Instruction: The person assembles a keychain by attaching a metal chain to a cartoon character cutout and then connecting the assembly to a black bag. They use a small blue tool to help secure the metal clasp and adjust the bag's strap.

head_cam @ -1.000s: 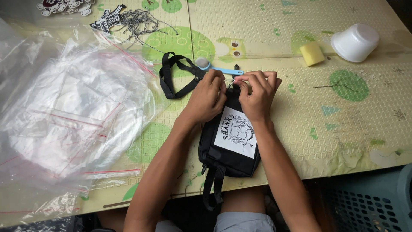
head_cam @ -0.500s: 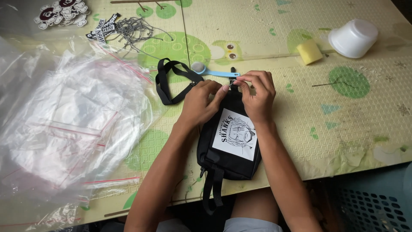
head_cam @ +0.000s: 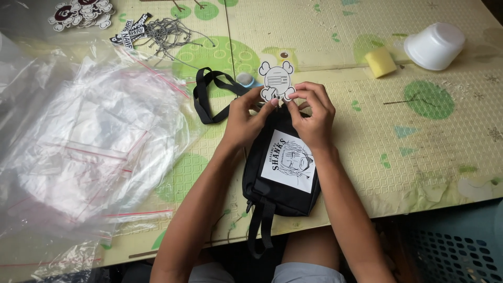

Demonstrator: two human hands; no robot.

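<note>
A small black pouch bag (head_cam: 282, 181) with a white printed patch lies on the green-patterned foam mat (head_cam: 367, 136), its black strap (head_cam: 209, 94) looped to the upper left. My left hand (head_cam: 246, 118) and my right hand (head_cam: 313, 112) rest on the top of the bag. Together they pinch a white skull-shaped paper tag (head_cam: 277, 81), held upright above the bag's top edge. The left fingers hold its lower left corner, the right fingers its lower right.
A heap of clear plastic bags (head_cam: 78, 141) covers the left. More skull tags (head_cam: 78, 11) and a tangle of ball chains (head_cam: 167, 34) lie at the back left. A yellow sponge (head_cam: 380, 62) and an upturned white bowl (head_cam: 435, 46) sit back right. A blue crate (head_cam: 450, 251) stands below.
The white skull tag has come up into view between my fingers above the bag; earlier both hands were bent over the bag's top with no tag showing.
</note>
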